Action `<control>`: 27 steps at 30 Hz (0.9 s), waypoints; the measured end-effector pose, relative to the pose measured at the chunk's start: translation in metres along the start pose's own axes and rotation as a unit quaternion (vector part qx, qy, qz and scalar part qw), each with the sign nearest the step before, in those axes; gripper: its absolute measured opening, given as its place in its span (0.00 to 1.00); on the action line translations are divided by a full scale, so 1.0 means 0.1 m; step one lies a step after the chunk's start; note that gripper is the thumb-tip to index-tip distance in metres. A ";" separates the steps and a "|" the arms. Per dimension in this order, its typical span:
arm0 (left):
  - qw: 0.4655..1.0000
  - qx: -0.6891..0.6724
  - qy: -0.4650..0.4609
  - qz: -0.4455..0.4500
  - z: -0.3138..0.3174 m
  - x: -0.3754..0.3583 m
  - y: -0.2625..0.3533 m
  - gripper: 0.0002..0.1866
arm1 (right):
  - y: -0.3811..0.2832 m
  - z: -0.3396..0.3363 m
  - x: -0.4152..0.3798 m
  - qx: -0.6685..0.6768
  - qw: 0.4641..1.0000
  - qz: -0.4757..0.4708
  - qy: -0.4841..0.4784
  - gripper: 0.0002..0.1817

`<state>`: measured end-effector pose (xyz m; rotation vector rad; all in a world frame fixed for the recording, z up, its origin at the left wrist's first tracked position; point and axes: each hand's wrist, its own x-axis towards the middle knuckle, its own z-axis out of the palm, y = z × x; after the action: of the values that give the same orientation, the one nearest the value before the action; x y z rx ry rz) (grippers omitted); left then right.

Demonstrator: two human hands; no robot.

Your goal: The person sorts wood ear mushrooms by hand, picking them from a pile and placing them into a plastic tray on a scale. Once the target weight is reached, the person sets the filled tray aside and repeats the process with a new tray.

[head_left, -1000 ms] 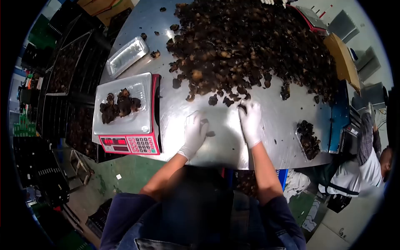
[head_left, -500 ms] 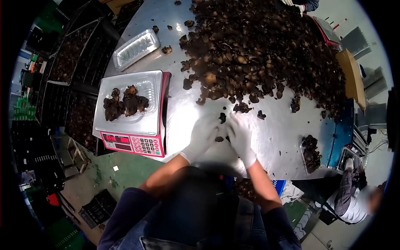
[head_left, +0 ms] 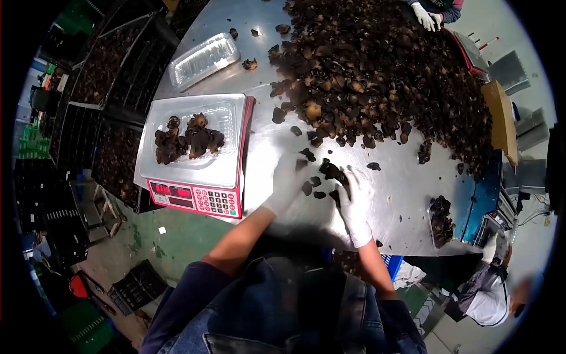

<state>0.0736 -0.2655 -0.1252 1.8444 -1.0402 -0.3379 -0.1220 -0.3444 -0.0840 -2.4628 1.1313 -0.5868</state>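
Note:
My left hand [head_left: 286, 184], in a white glove, is low over the metal table, its fingers closed at the edge of a dark wood ear mushroom [head_left: 307, 154]. To its right, my gloved right hand [head_left: 357, 206] has thumb and fingers apart beside a dark wood ear cluster [head_left: 333, 171], touching its edge. Between my hands lie several small loose pieces, one of them a wood ear piece [head_left: 319, 194]. Left of my left hand, a red-and-silver scale [head_left: 194, 177] bears a clear plastic tray [head_left: 221, 121] with wood ear clumps [head_left: 203, 139] in it.
A large wood ear heap [head_left: 383, 76] covers the far table. An upturned-looking clear tray [head_left: 204, 61] lies behind the scale. At right stands a filled tray [head_left: 441, 221]. Another person's gloved hands [head_left: 425, 16] are at the far edge; a second person [head_left: 486, 295] is at lower right.
My hands have moved apart, the left up to a loose piece, the right slightly rightward. More dark pieces now show between them. The whole view has shifted a little.

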 end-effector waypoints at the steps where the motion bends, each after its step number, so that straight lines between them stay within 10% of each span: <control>1: 0.997 -0.068 -0.043 -0.016 -0.05 -0.05 0.05 0.18 | 0.03 -0.06 -0.04 0.009 1.000 0.021 0.011 0.25; 5: 0.997 0.052 0.051 -0.011 -0.10 0.16 0.19 0.22 | 0.31 -0.04 0.15 -0.078 0.977 0.141 0.142 0.27; 11: 0.991 0.112 -0.033 0.071 0.09 0.32 0.11 0.20 | 0.05 0.14 -0.02 -0.061 0.998 -0.015 0.013 0.23; 13: 0.987 0.045 -0.142 0.068 0.00 0.16 0.12 0.15 | -0.12 0.11 -0.12 0.024 1.000 -0.003 -0.006 0.20; 20: 0.996 0.017 -0.087 0.012 -0.09 0.15 0.15 0.10 | 0.05 0.31 0.93 -0.046 0.978 0.191 0.065 0.18; 27: 0.994 -0.049 -0.098 -0.013 0.07 0.43 0.10 0.11 | 0.19 0.37 0.32 0.052 0.989 0.132 -0.038 0.11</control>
<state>0.0898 -0.3047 -0.1124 1.7637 -1.1126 -0.5848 -0.0958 -0.3747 -0.1176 -2.1804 1.3330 -0.4563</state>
